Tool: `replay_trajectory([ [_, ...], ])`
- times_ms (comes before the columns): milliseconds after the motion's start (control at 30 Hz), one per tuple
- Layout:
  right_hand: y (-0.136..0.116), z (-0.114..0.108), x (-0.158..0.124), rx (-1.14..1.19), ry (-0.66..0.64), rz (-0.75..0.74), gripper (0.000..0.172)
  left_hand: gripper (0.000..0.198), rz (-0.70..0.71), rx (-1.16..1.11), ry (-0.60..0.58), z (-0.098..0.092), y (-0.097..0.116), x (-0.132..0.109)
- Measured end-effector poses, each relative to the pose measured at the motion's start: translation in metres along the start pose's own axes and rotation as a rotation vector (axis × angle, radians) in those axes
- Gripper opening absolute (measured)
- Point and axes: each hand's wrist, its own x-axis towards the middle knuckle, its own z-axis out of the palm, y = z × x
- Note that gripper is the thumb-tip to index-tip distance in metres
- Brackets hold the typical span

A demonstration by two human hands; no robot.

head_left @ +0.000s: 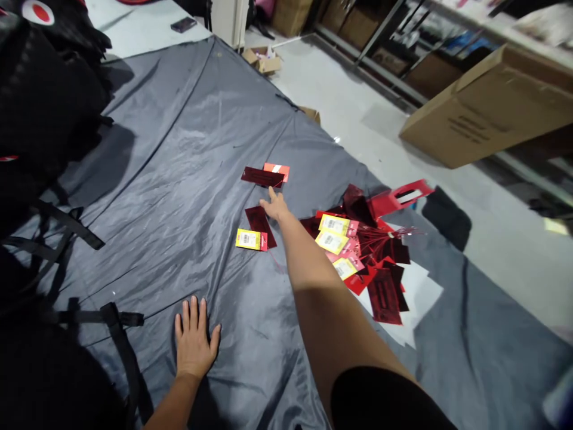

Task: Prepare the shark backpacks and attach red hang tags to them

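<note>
My left hand point(194, 346) lies flat on the grey cloth point(179, 155), fingers spread, holding nothing. Stretched far forward, my right hand point(275, 206) has its index finger and thumb apart. Its fingertip is at the lower edge of a dark red hang tag point(262, 177), which overlaps a brighter red card point(283, 169); whether it touches is unclear. Just below that hand lies another dark red tag point(263, 222) with a yellow-and-pink barcode label point(250, 239). To the right of my forearm is a heap of red tags point(387, 292) with strings and yellow labels point(331, 241).
Black bags point(45, 107) with loose straps point(119, 334) fill the left side. White sheets point(421, 292) lie under the tag heap, near a black piece point(446, 218) at the table edge. A phone point(183, 24) rests on the far white surface; a large cardboard box point(487, 107) stands beyond.
</note>
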Motion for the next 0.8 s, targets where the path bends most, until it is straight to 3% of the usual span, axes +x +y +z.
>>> replay_trajectory([
  [133, 0.001, 0.019, -0.019, -0.040, 0.045, -0.041, 0.075, 0.069, -0.009, -0.036, 0.001, 0.002, 0.000, 0.000],
  [233, 0.002, 0.025, -0.024, -0.059, 0.148, -0.065, 0.063, 0.069, -0.002, -0.021, -0.012, 0.001, -0.001, -0.001],
  [367, 0.003, 0.012, -0.007, -0.003, 0.225, -0.098, 0.053, 0.068, 0.003, 0.005, -0.026, 0.000, -0.001, -0.001],
  [500, -0.002, 0.000, 0.020, -0.016, 0.147, -0.093, 0.058, 0.069, 0.002, 0.015, -0.024, 0.001, -0.001, -0.001],
  [600, 0.006, -0.002, 0.023, 0.010, 0.150, -0.088, 0.035, 0.069, -0.006, 0.032, -0.037, -0.001, 0.000, -0.001],
  [700, 0.039, 0.001, -0.008, 0.063, 0.173, -0.096, 0.030, 0.069, -0.012, 0.035, -0.056, -0.005, 0.001, 0.001],
  [800, 0.084, 0.007, -0.076, 0.060, 0.286, -0.136, 0.037, 0.068, -0.009, 0.032, -0.072, -0.008, 0.001, 0.002],
])
